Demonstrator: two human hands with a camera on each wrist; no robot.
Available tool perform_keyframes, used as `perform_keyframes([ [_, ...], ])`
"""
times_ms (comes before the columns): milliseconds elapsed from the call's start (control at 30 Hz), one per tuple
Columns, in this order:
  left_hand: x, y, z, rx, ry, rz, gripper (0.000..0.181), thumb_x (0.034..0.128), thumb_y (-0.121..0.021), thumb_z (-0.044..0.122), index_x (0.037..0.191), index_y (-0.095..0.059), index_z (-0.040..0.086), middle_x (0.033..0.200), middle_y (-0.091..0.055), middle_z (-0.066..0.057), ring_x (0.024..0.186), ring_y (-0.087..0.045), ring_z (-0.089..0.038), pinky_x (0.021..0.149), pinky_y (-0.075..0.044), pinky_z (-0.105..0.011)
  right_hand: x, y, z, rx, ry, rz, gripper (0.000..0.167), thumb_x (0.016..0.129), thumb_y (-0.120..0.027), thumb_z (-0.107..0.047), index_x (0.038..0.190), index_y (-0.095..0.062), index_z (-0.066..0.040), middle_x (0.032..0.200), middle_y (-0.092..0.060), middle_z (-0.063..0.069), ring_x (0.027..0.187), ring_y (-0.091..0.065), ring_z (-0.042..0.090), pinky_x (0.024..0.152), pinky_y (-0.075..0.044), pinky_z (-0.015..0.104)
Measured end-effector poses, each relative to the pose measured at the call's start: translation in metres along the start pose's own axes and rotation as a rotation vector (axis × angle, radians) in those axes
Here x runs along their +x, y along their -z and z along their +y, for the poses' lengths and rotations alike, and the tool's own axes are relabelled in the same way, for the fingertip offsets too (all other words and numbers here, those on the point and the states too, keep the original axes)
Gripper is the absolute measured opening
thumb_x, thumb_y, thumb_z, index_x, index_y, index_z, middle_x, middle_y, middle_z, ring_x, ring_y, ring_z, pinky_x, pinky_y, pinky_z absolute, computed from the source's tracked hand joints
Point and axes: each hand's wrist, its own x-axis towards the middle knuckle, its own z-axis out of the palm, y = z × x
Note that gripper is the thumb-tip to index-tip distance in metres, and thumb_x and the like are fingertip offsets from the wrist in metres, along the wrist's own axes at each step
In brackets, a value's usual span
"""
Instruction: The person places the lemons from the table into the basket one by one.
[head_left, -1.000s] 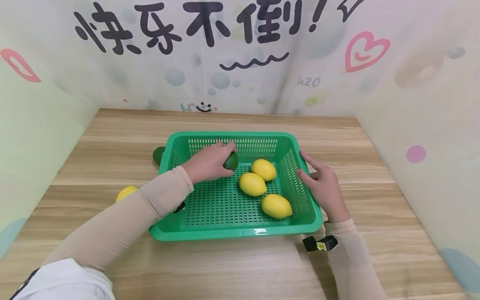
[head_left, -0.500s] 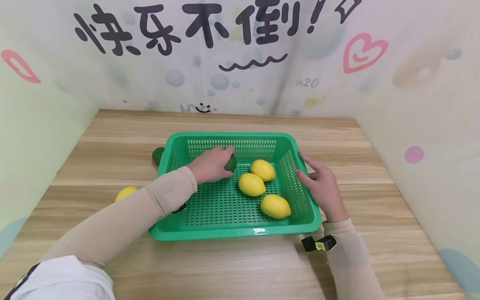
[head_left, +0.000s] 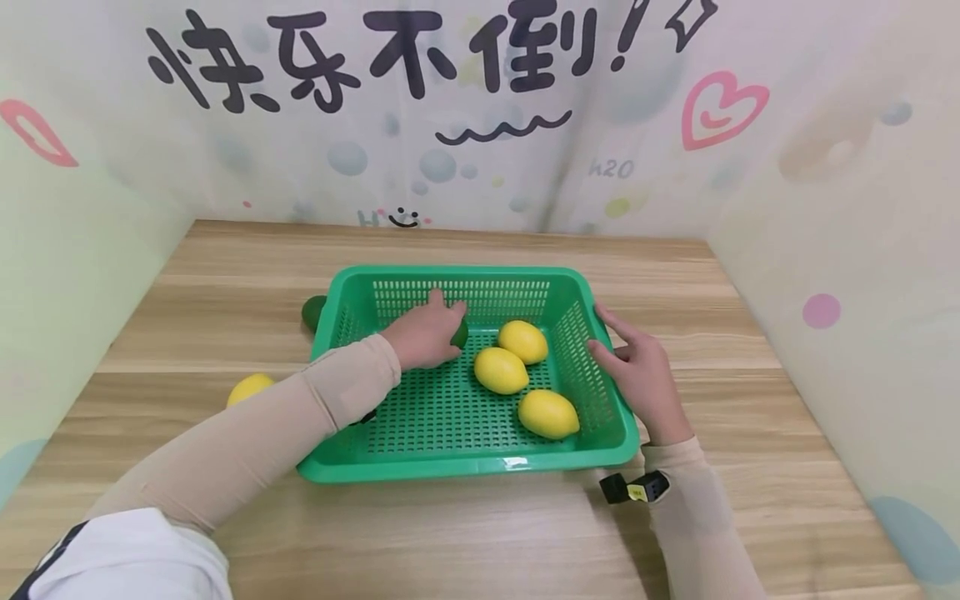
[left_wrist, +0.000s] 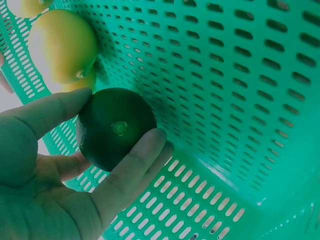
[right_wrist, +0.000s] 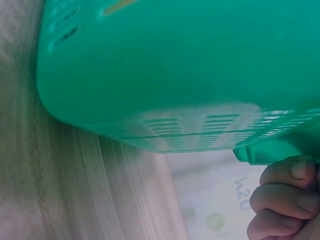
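Note:
Inside the green basket [head_left: 442, 417], my left hand [head_left: 426, 335] holds a dark green round fruit [left_wrist: 112, 120] low, near the far wall. In the left wrist view, thumb and fingers lie around its sides, and a small stem mark faces the camera. To its right in the basket lie three lemons: a far lemon [head_left: 523, 342], a middle lemon [head_left: 501, 371] and a near lemon [head_left: 549, 414]. My right hand [head_left: 643, 379] grips the basket's right rim, thumb on the inner side. Curled fingers [right_wrist: 280, 200] of a hand show in the right wrist view's corner.
On the wooden table [head_left: 480, 533], another dark green fruit [head_left: 312, 313] lies partly hidden by the basket's left side. A lemon [head_left: 250, 388] sits left of the basket, partly covered by the left forearm. A printed wall [head_left: 480, 183] rises behind the table.
My left hand has moved slightly left and down with the dark green fruit, and its fingers look more spread. My right hand stays on the rim. The whole head view has shifted slightly.

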Motion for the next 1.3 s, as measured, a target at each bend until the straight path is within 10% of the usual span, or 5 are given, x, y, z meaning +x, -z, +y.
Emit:
perform_keyframes([
  [1300, -0.0029, 0.0046, -0.0029, -0.021, -0.025, -0.017, 0.067, 0.0959, -0.072, 0.016, 0.155, -0.043, 0.002, 0.153, -0.033, -0.035, 0.079, -0.064, -0.024, 0.070, -0.056, -0.036, 0.0009, -0.0016, 0.0015, -0.016, 0.003, 0.009, 0.057, 0.103, -0.064, -0.026, 0.157, -0.046, -0.023, 0.072, -0.072, 0.018, 0.055, -0.070, 0.024, 0.051, -0.059, 0.038],
])
